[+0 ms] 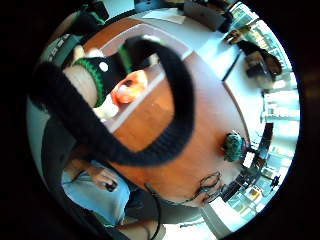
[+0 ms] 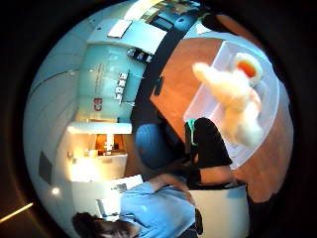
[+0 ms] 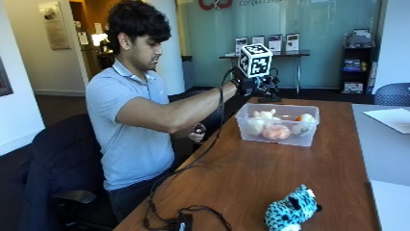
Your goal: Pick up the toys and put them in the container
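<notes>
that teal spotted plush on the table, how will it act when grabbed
The plush looks soft and fuzzy, so it will probably squash and flop rather than stay stiff. It likely weighs little for its bulk. It lies low on the table, so it seems unlikely to roll or tip.

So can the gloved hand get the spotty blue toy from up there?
Probably yes. The gloved hand is above the container, and only bare table lies between it and the blue toy.

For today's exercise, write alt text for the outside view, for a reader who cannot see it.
A seated person raises a gloved right hand above a clear plastic container holding several plush toys on a wooden table. A teal spotted plush toy lies apart near the table's front edge, not yet in the container.
</notes>
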A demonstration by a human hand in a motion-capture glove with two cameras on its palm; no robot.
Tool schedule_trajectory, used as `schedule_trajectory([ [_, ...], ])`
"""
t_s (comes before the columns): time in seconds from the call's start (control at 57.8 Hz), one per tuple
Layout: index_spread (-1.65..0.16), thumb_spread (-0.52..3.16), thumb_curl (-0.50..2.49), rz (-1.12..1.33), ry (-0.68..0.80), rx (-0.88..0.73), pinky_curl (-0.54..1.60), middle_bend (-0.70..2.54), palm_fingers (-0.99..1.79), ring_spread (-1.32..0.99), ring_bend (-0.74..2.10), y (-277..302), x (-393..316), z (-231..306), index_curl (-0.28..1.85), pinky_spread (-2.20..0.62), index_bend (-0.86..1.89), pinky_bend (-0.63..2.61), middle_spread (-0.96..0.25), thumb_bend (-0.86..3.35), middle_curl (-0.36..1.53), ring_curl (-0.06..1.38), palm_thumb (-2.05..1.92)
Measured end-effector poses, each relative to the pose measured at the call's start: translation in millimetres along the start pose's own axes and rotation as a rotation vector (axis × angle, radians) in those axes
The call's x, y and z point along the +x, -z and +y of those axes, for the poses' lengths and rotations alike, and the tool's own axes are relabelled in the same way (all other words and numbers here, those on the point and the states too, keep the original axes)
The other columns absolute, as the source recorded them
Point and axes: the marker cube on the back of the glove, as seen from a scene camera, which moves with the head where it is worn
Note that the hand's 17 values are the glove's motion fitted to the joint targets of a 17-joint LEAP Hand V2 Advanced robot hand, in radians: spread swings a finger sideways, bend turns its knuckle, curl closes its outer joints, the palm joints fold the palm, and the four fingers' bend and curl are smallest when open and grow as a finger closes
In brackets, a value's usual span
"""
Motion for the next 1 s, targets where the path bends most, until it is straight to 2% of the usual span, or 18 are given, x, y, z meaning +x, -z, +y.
schedule_trajectory([
  [0.121,-0.31,1.53,0.43,0.121,-0.124,0.085,0.31,0.26,-0.04,-0.12,0.71,12.2,59.9,21.7,0.35,-0.07,0.19,1.39,0.01,0.49,0.33,0.42,-0.02],
  [0.277,-0.32,1.51,0.38,0.209,-0.439,0.126,0.28,0.24,-0.09,-0.08,0.52,29.6,193.9,59.0,0.37,-0.01,0.22,1.34,0.01,0.41,0.34,0.37,-0.03],
  [0.415,-0.32,1.52,0.36,0.218,-0.765,0.092,0.26,0.21,-0.08,-0.05,0.41,41.9,327.4,102.0,0.39,0.02,0.21,1.29,0.00,0.39,0.35,0.33,0.00],
  [0.502,-0.32,1.53,0.36,0.191,-0.890,0.031,0.25,0.19,-0.06,-0.04,0.37,33.3,380.5,123.2,0.39,0.02,0.19,1.27,0.00,0.39,0.35,0.32,0.02],
  [0.658,-0.32,1.56,0.36,0.162,-0.919,-0.166,0.24,0.18,-0.08,-0.03,0.31,-15.4,424.8,145.6,0.37,0.03,0.14,1.27,0.01,0.40,0.35,0.30,0.05],
  [0.744,-0.32,1.57,0.35,0.224,-0.899,-0.144,0.25,0.25,-0.05,-0.03,0.33,-32.8,435.6,146.2,0.32,0.03,0.06,1.30,0.00,0.41,0.37,0.31,0.07],
  [0.796,-0.31,1.64,0.35,0.273,-0.865,-0.032,0.25,0.44,0.25,-0.09,0.62,-31.9,436.9,143.9,0.23,-0.05,-0.09,1.33,-0.03,0.46,0.43,0.38,0.09],
  [0.866,-0.31,1.65,0.36,0.264,-0.819,0.067,0.25,0.61,0.54,-0.18,0.95,-22.3,433.3,141.6,0.13,-0.16,-0.08,1.36,-0.07,0.53,0.49,0.44,0.15],
  [0.883,-0.31,1.65,0.38,0.250,-0.809,0.079,0.27,0.66,0.69,-0.20,1.04,-19.3,431.2,140.8,0.12,-0.20,-0.06,1.40,-0.08,0.56,0.51,0.46,0.18],
  [0.918,-0.31,1.64,0.39,0.212,-0.789,0.104,0.27,0.71,0.78,-0.22,1.14,-12.2,425.4,138.9,0.09,-0.24,-0.03,1.41,-0.09,0.60,0.53,0.49,0.23],
  [1.004,-0.31,1.63,0.42,0.120,-0.746,0.174,0.32,0.78,0.81,-0.25,1.31,10.3,405.8,132.4,0.06,-0.30,0.03,1.41,-0.11,0.71,0.59,0.58,0.34],
])
